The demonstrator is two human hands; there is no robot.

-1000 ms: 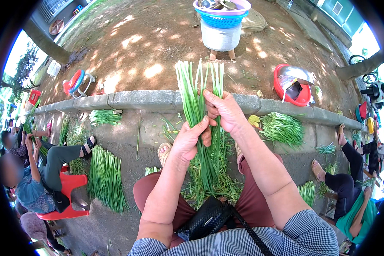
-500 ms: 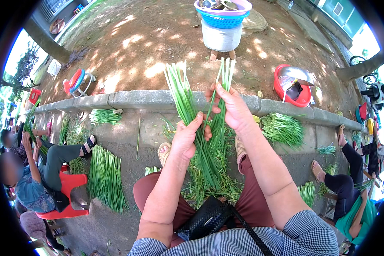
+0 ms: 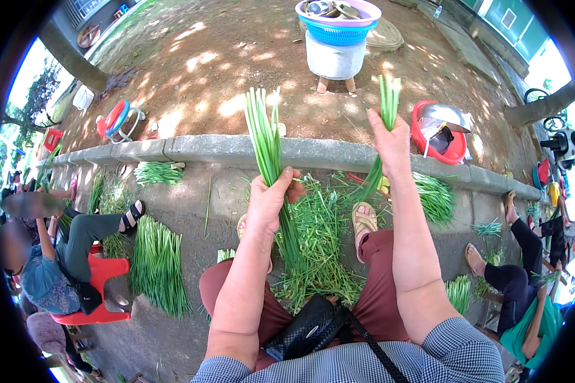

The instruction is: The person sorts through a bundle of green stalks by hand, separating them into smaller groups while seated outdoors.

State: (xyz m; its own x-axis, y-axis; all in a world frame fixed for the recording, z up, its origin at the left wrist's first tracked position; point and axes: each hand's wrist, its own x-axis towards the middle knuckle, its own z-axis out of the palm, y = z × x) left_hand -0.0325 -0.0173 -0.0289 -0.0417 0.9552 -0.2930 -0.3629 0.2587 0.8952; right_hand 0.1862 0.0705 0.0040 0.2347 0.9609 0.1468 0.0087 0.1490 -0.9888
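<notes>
One L hand [image 3: 270,199]: closed round a fat bunch of green stalks [image 3: 262,134], mid pic, pale ends up.
One R hand [image 3: 394,143]: holds a thin bunch [image 3: 389,99], up & right of ctr, pale ends up too.
Loose green bits [image 3: 322,252]: on ground btwn the feet [image 3: 365,223], low ctr.
Neat green pile [image 3: 156,268]: on ground, left side, by red chair [image 3: 112,273].
Red tub [image 3: 455,154]: upper right, past curb [image 3: 326,150].

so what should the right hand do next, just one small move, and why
Probably lower the right hand and lay its thin bunch on the stalk pile by the kerb. That bunch is apart from the thicker bunch in the left hand, and its leafy end hangs, in this view, just left of the pile.
</notes>
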